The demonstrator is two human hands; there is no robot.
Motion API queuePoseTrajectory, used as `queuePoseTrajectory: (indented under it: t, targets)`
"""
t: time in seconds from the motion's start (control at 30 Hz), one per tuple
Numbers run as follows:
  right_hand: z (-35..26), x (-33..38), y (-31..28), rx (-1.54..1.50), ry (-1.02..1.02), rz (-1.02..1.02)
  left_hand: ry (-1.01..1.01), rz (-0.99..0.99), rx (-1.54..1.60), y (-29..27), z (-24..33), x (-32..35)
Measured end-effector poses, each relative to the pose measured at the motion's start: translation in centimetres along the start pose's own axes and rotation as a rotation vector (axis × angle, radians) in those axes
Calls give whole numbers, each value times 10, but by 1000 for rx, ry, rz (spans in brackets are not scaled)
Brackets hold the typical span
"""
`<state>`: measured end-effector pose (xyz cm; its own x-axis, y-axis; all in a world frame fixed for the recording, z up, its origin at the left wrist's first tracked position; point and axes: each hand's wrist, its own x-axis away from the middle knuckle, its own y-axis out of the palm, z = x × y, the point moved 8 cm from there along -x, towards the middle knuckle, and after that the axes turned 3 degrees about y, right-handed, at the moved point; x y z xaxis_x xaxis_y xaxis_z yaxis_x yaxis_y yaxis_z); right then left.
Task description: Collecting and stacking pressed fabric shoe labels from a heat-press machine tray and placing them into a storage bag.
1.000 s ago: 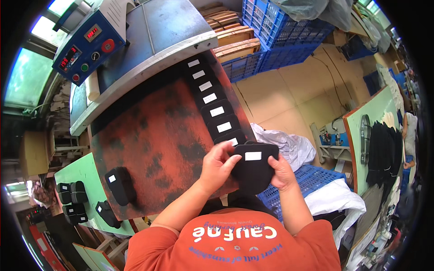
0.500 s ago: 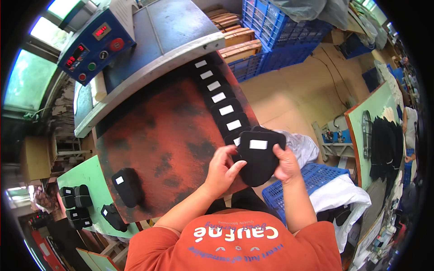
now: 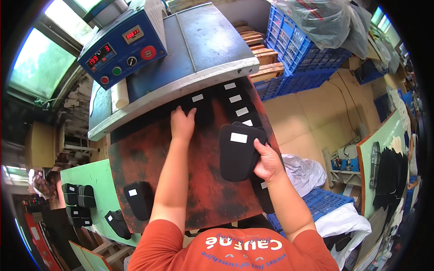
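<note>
My right hand (image 3: 266,160) grips a stack of black insole-shaped pieces (image 3: 237,151), each with a white label, above the right side of a rust-red work plate (image 3: 153,158). My left hand (image 3: 182,124) reaches forward and lies flat on a black piece (image 3: 199,106) at the plate's far edge, just under the press. A row of black labelled pieces (image 3: 237,106) runs along the plate's right side. One more black piece (image 3: 139,198) lies at the plate's near left corner.
A grey-blue press (image 3: 199,49) with a blue control box (image 3: 122,43) stands behind the plate. Blue crates (image 3: 298,49) and wooden pallets (image 3: 264,56) are at the right. A green bench (image 3: 88,180) at the left carries more black pieces (image 3: 77,203).
My left hand has let go of the stack and reached forward to the plate's far edge. My right hand keeps the stack, now held alone.
</note>
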<state>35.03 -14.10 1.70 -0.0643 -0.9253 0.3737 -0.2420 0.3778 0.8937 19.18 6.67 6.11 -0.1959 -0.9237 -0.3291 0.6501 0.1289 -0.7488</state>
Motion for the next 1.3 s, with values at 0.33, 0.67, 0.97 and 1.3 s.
queuePoseTrajectory:
  t: [0.33,0.67,0.97,1.3]
  targets:
    - [-18,-21,13,36,-34,-42,-289,-256,619,21,-22,11]
    - [-24,-29,-3,237,-127,142,-357,-172,782,16,-17,62]
    - [-5,-23,-4,219,-48,164,-240,-403,937,27,15,93]
    - [-14,-2,-14,414,-54,245,-74,-66,372,-13,-1,97]
